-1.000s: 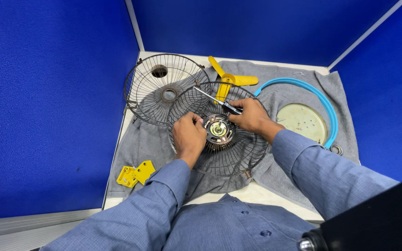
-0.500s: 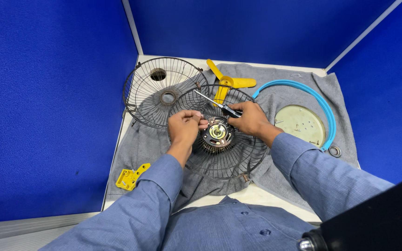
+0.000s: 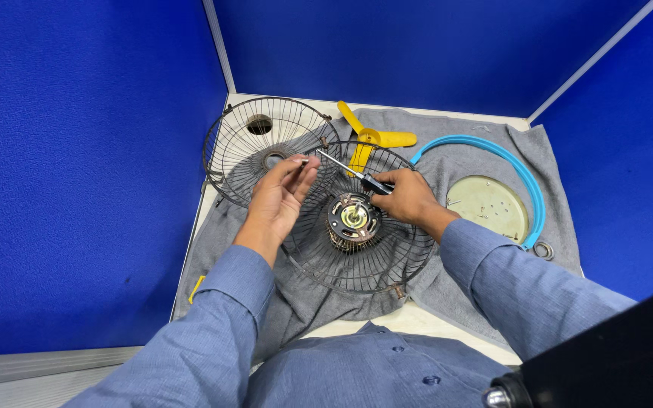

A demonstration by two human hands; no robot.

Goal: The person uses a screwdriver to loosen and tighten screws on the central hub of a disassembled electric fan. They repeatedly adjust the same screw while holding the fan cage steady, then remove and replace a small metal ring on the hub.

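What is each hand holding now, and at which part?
The right hand holds a screwdriver by its handle; whether the left hand pinches anything cannot be told.

You are working under bright, even overhead light that leaves the blue partition walls (image 3: 92, 174) saturated and free of glare. Only soft, shallow shadows fall on the grey cloth (image 3: 478, 162) beneath the wire fan guard (image 3: 357, 261). Focus is crisp at the centre; your sleeves look slightly soft. Wide-angle distortion splays the wall edges outward, and a dark, blurred object (image 3: 606, 363) blocks your lower right corner.
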